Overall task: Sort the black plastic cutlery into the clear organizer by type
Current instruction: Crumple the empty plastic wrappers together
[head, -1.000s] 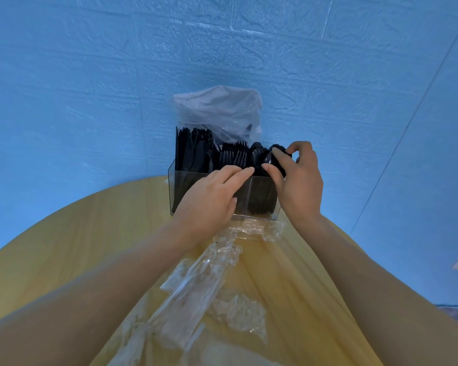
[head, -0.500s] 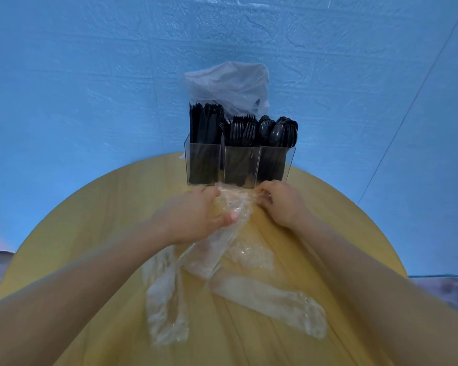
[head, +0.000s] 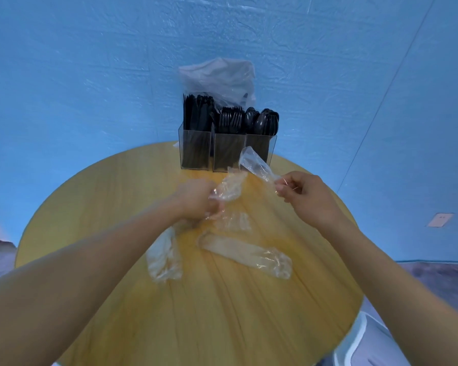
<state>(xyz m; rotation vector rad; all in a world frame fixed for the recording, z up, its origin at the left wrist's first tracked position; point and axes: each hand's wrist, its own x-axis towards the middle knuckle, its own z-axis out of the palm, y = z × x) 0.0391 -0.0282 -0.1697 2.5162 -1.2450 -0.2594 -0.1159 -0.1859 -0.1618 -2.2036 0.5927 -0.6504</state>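
Observation:
The clear organizer (head: 226, 154) stands at the far edge of the round table, with three compartments. Black knives (head: 196, 112) fill the left one, black forks (head: 232, 118) the middle one, black spoons (head: 265, 122) the right one. My left hand (head: 196, 199) grips a crumpled clear wrapper (head: 229, 188) just above the table. To the right, my right hand (head: 302, 196) pinches the end of another clear wrapper (head: 254, 163), lifted in front of the organizer. No cutlery is in either hand.
The round wooden table (head: 196, 299) carries more empty clear wrappers (head: 246, 253), one (head: 164, 256) below my left forearm. A large clear plastic bag (head: 220, 77) stands behind the organizer against the blue wall. A white object (head: 365, 342) sits off the table's lower right.
Both hands left the spoons and the organizer, dropped to the table and took hold of wrappers. My right hand has since lifted its wrapper up and to the right.

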